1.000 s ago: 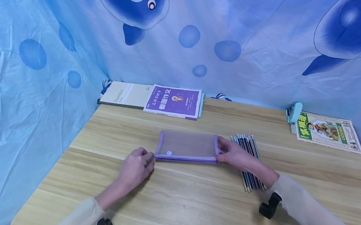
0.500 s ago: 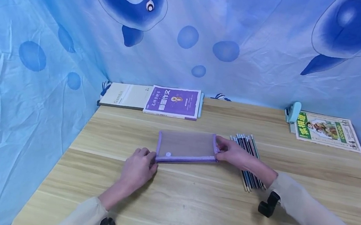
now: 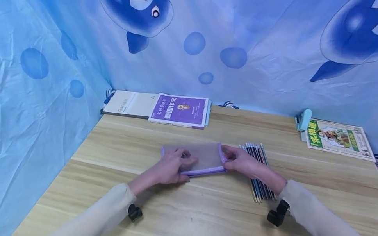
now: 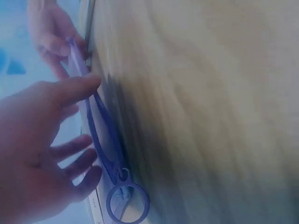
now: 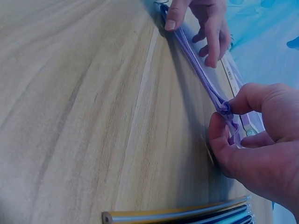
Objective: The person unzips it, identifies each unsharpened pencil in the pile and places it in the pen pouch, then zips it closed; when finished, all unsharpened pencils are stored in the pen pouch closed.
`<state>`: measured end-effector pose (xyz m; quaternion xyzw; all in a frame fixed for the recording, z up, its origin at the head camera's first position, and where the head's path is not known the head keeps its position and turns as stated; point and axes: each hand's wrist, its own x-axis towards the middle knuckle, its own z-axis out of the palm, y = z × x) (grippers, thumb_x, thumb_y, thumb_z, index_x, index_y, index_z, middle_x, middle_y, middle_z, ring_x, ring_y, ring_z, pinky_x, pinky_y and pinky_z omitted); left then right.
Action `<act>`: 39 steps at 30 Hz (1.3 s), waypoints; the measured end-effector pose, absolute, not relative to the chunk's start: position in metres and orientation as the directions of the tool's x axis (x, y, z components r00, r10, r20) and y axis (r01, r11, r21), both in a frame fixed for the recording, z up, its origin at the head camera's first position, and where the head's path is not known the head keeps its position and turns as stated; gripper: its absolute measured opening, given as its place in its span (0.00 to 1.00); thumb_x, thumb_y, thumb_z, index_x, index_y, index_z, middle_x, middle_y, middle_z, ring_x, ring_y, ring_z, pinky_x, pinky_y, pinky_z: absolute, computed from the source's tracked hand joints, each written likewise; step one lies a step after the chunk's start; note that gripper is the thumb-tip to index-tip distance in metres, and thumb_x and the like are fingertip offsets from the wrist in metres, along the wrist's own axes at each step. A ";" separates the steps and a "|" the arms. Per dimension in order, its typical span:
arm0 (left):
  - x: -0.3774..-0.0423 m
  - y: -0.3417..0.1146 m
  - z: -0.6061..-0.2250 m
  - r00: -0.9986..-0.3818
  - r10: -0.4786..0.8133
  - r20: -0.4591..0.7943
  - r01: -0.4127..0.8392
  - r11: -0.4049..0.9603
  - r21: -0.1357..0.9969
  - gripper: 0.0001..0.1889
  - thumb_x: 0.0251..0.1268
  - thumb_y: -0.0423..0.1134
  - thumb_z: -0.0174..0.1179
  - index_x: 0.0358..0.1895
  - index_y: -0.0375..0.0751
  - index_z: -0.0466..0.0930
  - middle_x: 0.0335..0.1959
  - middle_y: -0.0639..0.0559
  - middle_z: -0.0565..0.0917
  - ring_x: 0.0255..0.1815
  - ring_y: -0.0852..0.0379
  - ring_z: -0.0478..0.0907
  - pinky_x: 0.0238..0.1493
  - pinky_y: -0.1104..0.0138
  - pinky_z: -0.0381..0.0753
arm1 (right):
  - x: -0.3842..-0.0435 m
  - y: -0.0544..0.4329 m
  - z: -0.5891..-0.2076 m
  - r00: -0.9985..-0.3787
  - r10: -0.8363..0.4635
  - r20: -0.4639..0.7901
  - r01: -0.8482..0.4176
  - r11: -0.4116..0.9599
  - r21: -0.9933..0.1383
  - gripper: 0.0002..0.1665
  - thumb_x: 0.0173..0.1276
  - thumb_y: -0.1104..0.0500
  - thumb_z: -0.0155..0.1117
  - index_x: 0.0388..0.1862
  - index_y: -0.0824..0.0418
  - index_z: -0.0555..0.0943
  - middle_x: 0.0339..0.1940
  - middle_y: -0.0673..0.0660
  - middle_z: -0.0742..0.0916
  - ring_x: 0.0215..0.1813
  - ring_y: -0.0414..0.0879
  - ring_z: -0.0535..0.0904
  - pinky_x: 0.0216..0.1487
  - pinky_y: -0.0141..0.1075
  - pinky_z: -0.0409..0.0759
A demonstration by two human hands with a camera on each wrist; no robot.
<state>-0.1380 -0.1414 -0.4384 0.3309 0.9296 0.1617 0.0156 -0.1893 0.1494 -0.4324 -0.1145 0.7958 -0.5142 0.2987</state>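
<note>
A flat translucent mesh zip pouch with purple edging lies slightly turned on the wooden table. My right hand pinches its right end between thumb and fingers. Over the left part of the pouch is my left hand, its thumb against the zipped front edge and its fingers loosely spread above. In the left wrist view a purple ring pull hangs at the zip's end, and the two zip edges stand a little apart there. A bundle of pencils lies just right of the pouch, partly under my right forearm.
A white book and a purple book lie at the back left. At the back right are a light blue stapler-like object and a green-and-white booklet. A blue dolphin-print curtain hangs behind the table.
My left hand has left the pouch's front left corner and moved right, over the pouch. The pouch has turned slightly, its front edge now slanting more. The right hand keeps its grip.
</note>
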 end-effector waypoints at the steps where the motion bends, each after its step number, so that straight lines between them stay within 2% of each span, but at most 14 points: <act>1: -0.140 -0.141 -0.439 -0.772 0.632 0.064 0.612 0.714 0.340 0.35 0.54 0.47 0.75 0.66 0.44 0.77 0.61 0.37 0.75 0.62 0.38 0.70 0.64 0.38 0.65 | -0.190 0.149 -0.433 -0.792 -0.491 -0.363 0.128 0.448 -0.885 0.54 0.56 0.68 0.68 0.80 0.63 0.54 0.60 0.67 0.75 0.60 0.59 0.72 0.61 0.47 0.76; 3: -0.143 -0.139 -0.439 -0.752 0.658 0.047 0.621 0.681 0.388 0.33 0.56 0.44 0.73 0.67 0.44 0.77 0.60 0.36 0.74 0.61 0.40 0.70 0.64 0.47 0.70 | -0.190 0.149 -0.434 -0.786 -0.495 -0.370 0.126 0.459 -0.880 0.54 0.56 0.68 0.68 0.81 0.62 0.54 0.59 0.66 0.75 0.59 0.58 0.73 0.60 0.46 0.77; 6: -0.145 -0.137 -0.439 -0.722 0.690 0.051 0.634 0.631 0.447 0.28 0.59 0.37 0.69 0.66 0.42 0.78 0.58 0.38 0.75 0.58 0.44 0.72 0.62 0.53 0.74 | -0.193 0.149 -0.434 -0.780 -0.505 -0.370 0.119 0.461 -0.880 0.54 0.57 0.69 0.68 0.80 0.63 0.54 0.57 0.66 0.76 0.57 0.57 0.73 0.58 0.45 0.78; 10: -0.146 -0.134 -0.436 -0.704 0.707 0.067 0.637 0.587 0.500 0.26 0.60 0.30 0.65 0.64 0.40 0.79 0.52 0.42 0.76 0.51 0.50 0.74 0.55 0.59 0.78 | -0.195 0.150 -0.431 -0.768 -0.541 -0.342 0.069 0.461 -0.885 0.51 0.58 0.68 0.66 0.79 0.68 0.55 0.56 0.67 0.77 0.54 0.57 0.75 0.53 0.44 0.80; 13: -0.145 -0.133 -0.434 -0.705 0.705 0.077 0.638 0.583 0.504 0.25 0.59 0.27 0.64 0.63 0.40 0.80 0.49 0.43 0.77 0.46 0.52 0.74 0.51 0.61 0.79 | -0.195 0.155 -0.425 -0.791 -0.535 -0.297 -0.020 0.507 -0.861 0.44 0.62 0.66 0.65 0.76 0.72 0.60 0.54 0.67 0.79 0.50 0.55 0.78 0.47 0.43 0.84; 16: -0.144 -0.131 -0.434 -0.705 0.702 0.100 0.651 0.585 0.484 0.25 0.59 0.25 0.63 0.62 0.38 0.80 0.45 0.44 0.77 0.42 0.53 0.74 0.47 0.63 0.80 | -0.195 0.162 -0.417 -0.844 -0.496 -0.203 -0.137 0.566 -0.813 0.32 0.66 0.64 0.63 0.68 0.74 0.70 0.48 0.64 0.83 0.45 0.53 0.80 0.40 0.42 0.85; 20: -0.142 -0.130 -0.434 -0.716 0.687 0.123 0.653 0.597 0.467 0.25 0.58 0.24 0.61 0.62 0.36 0.80 0.43 0.44 0.77 0.37 0.55 0.73 0.40 0.67 0.79 | -0.193 0.174 -0.409 -0.887 -0.455 -0.078 -0.271 0.650 -0.710 0.16 0.66 0.65 0.64 0.51 0.73 0.81 0.33 0.58 0.84 0.34 0.49 0.79 0.32 0.39 0.81; 23: -0.140 -0.129 -0.434 -0.724 0.677 0.130 0.646 0.601 0.470 0.25 0.58 0.24 0.60 0.62 0.34 0.80 0.42 0.44 0.78 0.34 0.57 0.73 0.36 0.70 0.78 | -0.189 0.182 -0.406 -0.888 -0.450 -0.091 -0.287 0.699 -0.655 0.11 0.66 0.65 0.65 0.44 0.72 0.83 0.24 0.56 0.83 0.25 0.45 0.78 0.27 0.37 0.78; 25: -0.140 -0.129 -0.434 -0.727 0.672 0.139 0.644 0.599 0.475 0.25 0.57 0.24 0.60 0.61 0.33 0.79 0.41 0.43 0.79 0.33 0.58 0.73 0.33 0.71 0.77 | -0.185 0.185 -0.406 -0.886 -0.447 -0.122 -0.273 0.716 -0.643 0.10 0.66 0.65 0.64 0.43 0.72 0.84 0.21 0.56 0.83 0.20 0.45 0.78 0.24 0.36 0.78; 31: -0.139 -0.128 -0.432 -0.762 0.625 0.166 0.606 0.600 0.522 0.25 0.53 0.24 0.59 0.59 0.29 0.80 0.35 0.44 0.82 0.27 0.59 0.71 0.26 0.71 0.75 | -0.180 0.186 -0.411 -0.893 -0.423 -0.157 -0.240 0.740 -0.628 0.12 0.64 0.66 0.65 0.44 0.73 0.82 0.16 0.55 0.81 0.14 0.45 0.77 0.18 0.35 0.77; 39: -0.136 -0.126 -0.427 -0.825 0.552 0.122 0.514 0.643 0.568 0.25 0.54 0.27 0.61 0.59 0.30 0.81 0.32 0.49 0.80 0.29 0.60 0.72 0.29 0.70 0.77 | -0.180 0.181 -0.416 -0.908 -0.368 -0.199 -0.193 0.790 -0.582 0.23 0.64 0.65 0.66 0.55 0.77 0.77 0.17 0.54 0.81 0.13 0.43 0.77 0.19 0.35 0.79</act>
